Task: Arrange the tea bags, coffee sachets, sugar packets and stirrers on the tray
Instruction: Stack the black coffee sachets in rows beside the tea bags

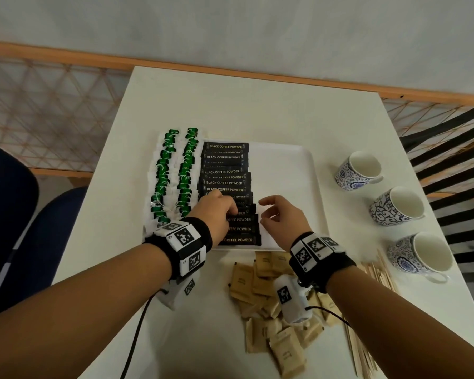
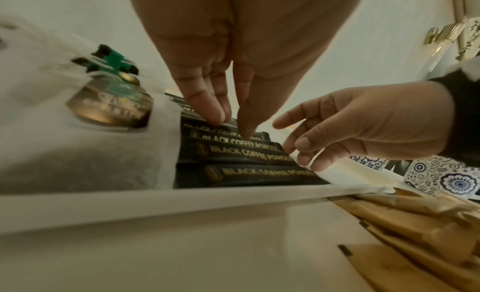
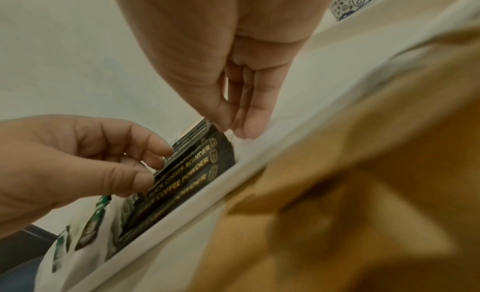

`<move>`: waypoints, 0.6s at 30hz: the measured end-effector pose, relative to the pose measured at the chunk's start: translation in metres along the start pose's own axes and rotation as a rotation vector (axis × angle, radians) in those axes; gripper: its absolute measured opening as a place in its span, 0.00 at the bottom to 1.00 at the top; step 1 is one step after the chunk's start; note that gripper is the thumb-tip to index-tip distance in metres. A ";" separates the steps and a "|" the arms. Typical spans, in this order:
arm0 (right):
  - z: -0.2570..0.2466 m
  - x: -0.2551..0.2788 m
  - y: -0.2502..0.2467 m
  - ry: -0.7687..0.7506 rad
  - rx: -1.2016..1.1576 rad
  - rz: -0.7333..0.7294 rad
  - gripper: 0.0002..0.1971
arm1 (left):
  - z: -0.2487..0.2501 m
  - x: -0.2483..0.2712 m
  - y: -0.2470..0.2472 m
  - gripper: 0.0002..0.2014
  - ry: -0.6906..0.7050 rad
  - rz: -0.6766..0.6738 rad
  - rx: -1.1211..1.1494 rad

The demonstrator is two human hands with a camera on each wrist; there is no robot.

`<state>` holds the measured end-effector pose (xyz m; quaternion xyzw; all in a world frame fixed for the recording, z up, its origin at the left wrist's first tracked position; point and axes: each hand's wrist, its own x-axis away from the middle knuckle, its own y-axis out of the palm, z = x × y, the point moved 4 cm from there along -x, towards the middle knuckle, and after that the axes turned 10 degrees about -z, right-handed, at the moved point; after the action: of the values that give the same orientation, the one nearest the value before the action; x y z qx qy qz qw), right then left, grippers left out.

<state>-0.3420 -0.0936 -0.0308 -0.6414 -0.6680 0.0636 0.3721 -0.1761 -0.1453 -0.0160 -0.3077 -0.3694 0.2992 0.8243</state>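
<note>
A white tray [image 1: 285, 170] lies mid-table. Tea bags [image 1: 173, 170] with green tags fill two columns along its left side. Beside them runs a column of black coffee sachets [image 1: 225, 170]. My left hand [image 1: 216, 209] is at the near end of that column, its thumb and fingers pinching one coffee sachet [image 2: 246, 152] by its long edges. My right hand [image 1: 279, 214] holds nothing; its straight fingertips [image 3: 244, 132] touch the tray by the sachets' right ends. Brown sugar packets [image 1: 260, 291] lie heaped on the table in front of the tray. Wooden stirrers [image 1: 363, 348] lie at the near right.
Three patterned cups [image 1: 359, 169], [image 1: 397, 206], [image 1: 419, 255] stand in a row along the table's right side. A black slatted chair [image 1: 454, 149] is behind them, and blue seats [image 1: 8, 214] are at the left. The tray's right half is bare.
</note>
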 end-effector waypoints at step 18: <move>-0.008 -0.022 0.001 -0.026 -0.067 -0.006 0.18 | -0.002 -0.011 0.000 0.19 0.000 0.027 -0.069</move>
<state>-0.3387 -0.1165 -0.0352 -0.6505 -0.6765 0.0485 0.3419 -0.1805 -0.1544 -0.0216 -0.3411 -0.3753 0.2973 0.8090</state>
